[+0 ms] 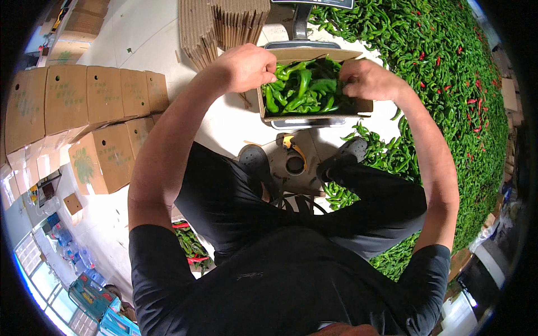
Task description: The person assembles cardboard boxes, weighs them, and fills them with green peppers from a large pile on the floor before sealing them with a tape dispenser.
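Note:
An open cardboard box (317,116) rests on the platform of a scale (309,124) in front of me. Inside it lie glossy green peppers (300,90), heaped most of the way across. At the box's left end is my left hand (251,68), thumb and fingers curled beside a pepper; whether they grip it cannot be made out. My right hand (370,80), slightly blurred, hangs over the right end with its fingers bent inward. Its fingertips are in shadow, so any pepper in them is hidden.
A huge pile of green peppers (445,126), with some red ones, spreads along the right. Folded cardboard (222,25) is stacked behind the box. Closed cartons (109,155) line the left. Between my feet lies a yellow-handled tape dispenser (294,147). More peppers (191,243) are at my left hip.

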A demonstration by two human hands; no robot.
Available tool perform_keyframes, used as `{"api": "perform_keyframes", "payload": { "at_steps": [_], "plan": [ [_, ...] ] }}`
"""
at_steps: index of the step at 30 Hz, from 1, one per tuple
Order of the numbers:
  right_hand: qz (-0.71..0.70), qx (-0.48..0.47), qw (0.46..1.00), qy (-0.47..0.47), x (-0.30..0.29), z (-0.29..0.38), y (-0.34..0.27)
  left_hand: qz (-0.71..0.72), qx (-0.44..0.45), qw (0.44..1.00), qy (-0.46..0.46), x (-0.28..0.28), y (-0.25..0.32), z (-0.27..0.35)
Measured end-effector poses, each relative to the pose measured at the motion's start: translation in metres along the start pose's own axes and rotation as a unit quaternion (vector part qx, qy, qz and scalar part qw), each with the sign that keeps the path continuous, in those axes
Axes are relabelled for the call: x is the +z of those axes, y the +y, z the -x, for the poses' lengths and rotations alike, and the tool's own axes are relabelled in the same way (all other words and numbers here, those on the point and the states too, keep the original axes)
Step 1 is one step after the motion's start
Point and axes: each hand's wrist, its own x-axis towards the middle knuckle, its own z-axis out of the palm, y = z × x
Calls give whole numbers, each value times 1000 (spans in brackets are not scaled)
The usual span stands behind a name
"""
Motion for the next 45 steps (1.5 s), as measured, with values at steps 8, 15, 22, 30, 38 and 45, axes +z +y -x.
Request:
{"api": "perform_keyframes", "payload": {
  "at_steps": [8,15,22,30,38,45],
  "plan": [
    [-221,131,966,11,-14,93,41,-195,66,978,-44,21,26,-14],
    [-206,327,919,82,48,311,164,-113,26,989,90,0,9,-2],
    [-192,346,889,230,64,322,120,-100,42,988,112,-1,-8,9],
    [-56,130,977,159,17,134,-10,-158,197,946,202,26,-12,8],
    [-80,132,975,160,39,-30,-20,-346,127,921,126,46,5,-8],
    [-81,176,963,186,64,-82,-19,-197,183,958,101,22,1,1]
  ]
}}
